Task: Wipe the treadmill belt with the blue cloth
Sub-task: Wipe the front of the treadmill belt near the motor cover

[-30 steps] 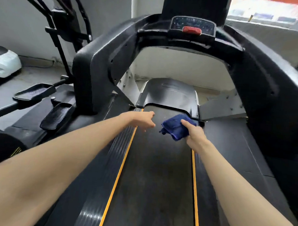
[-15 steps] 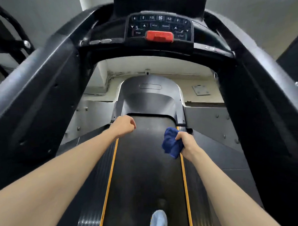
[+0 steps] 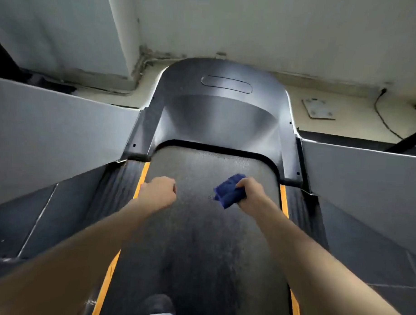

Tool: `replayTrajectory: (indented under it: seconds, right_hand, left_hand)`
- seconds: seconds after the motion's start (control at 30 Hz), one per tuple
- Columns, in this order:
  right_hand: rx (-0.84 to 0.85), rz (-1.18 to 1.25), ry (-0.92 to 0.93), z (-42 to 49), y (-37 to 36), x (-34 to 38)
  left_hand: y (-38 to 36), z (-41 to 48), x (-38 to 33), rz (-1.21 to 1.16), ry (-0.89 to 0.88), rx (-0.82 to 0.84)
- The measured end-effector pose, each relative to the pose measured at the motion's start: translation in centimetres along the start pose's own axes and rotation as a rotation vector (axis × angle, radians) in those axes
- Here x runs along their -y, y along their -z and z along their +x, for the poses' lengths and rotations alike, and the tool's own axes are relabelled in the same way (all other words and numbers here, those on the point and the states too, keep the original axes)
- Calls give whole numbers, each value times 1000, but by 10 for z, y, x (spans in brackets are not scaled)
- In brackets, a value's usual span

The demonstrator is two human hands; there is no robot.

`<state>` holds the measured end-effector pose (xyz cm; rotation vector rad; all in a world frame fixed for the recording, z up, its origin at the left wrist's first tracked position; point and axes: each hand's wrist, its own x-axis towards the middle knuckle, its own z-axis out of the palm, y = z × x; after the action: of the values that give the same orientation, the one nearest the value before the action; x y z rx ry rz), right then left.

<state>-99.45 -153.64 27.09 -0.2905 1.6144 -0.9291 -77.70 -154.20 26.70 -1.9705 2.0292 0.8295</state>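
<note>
The dark treadmill belt (image 3: 199,239) runs from the bottom of the head view up to the grey motor cover (image 3: 223,115). A bunched blue cloth (image 3: 228,191) is gripped by my right hand (image 3: 250,193) over the belt's front right part, near the orange edge stripe (image 3: 283,202). Whether the cloth touches the belt I cannot tell. My left hand (image 3: 157,192) hovers over the belt's left edge with its fingers curled into a fist, holding nothing.
Grey side panels (image 3: 49,140) flank the belt on both sides. A pale wall and floor strip lie beyond the motor cover, with a black cable (image 3: 383,111) at the right. A knee or foot (image 3: 158,308) shows at the bottom edge.
My head has dipped under the console, which has left the view. Both hands have moved toward the belt's front; the right hand still grips the cloth.
</note>
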Motion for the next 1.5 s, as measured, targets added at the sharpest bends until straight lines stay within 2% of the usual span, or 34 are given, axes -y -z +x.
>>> replayTrajectory:
  seconds: [0.07, 0.17, 0.27, 0.3, 0.37, 0.4, 0.43, 0.47, 0.53, 0.6, 0.7, 0.77, 0.83, 0.87, 0.93, 1.03, 1.1, 1.13, 1.23, 1.27, 1.37, 1.4, 1.43, 1.5]
  right_hand:
    - [65, -1, 89, 42, -16, -9]
    - [18, -276, 388, 109, -44, -12]
    - [-96, -416, 717, 188, -62, -36]
    - [-81, -503, 805, 216, -68, -47]
    - [45, -834, 844, 267, -80, -74]
    - [119, -1060, 799, 283, -86, -88]
    - [148, -1241, 772, 297, -89, -99]
    - [113, -1317, 773, 306, -93, -104]
    - [7, -1295, 858, 321, -105, -103]
    - [-62, -1313, 806, 330, -120, -100]
    - [-235, -1393, 809, 346, -146, -117]
    - [-359, -1326, 856, 355, -155, -124]
    - [-400, -1226, 939, 361, -157, -119]
    - [-366, -1183, 1010, 362, -160, -120]
    - [-143, -1166, 1166, 352, -172, -136]
    - [291, -1298, 1329, 330, -185, -154]
    - [419, -1397, 1357, 346, -187, -129]
    - [370, -1395, 1319, 360, -187, -117]
    - [2, -1090, 1160, 377, -195, -110]
    - [6, -1093, 1191, 369, -203, -121]
    - [521, -1276, 1456, 345, -206, -148]
    - [631, -1298, 1517, 351, -205, -138]
    - [620, -1298, 1529, 360, -207, -126]
    - [327, -1202, 1317, 375, -214, -114]
  left_hand:
    - [-11, 42, 2, -84, -47, -37]
    - [-37, 133, 3, -81, -36, -109]
    - [-80, 205, 20, 79, -30, -125]
    - [-96, 224, 30, 140, -14, -107]
    - [-121, 252, 52, 222, 17, -65]
    - [-126, 263, 58, 244, 23, -65]
    - [-128, 273, 62, 244, 13, -104]
    - [-125, 279, 65, 219, 8, -142]
    - [-122, 282, 70, 128, 19, -172]
    - [-130, 279, 79, 78, 11, -170]
    - [-150, 272, 94, 163, -59, -190]
    - [-153, 274, 100, 188, -105, -238]
    - [-148, 277, 105, 160, -108, -267]
    - [-147, 278, 109, 132, -83, -280]
    - [-147, 276, 117, 81, -14, -297]
    - [-151, 269, 123, -25, 29, -274]
    - [-155, 265, 120, -100, 51, -263]
    - [-158, 262, 117, -118, 64, -267]
    - [-164, 258, 111, -97, 89, -306]
    - [-164, 258, 110, -82, 99, -307]
    - [-160, 260, 108, -7, 105, -321]
    - [-160, 260, 107, 19, 98, -321]
    - [-161, 259, 105, 37, 99, -313]
    - [-161, 257, 104, 66, 111, -287]
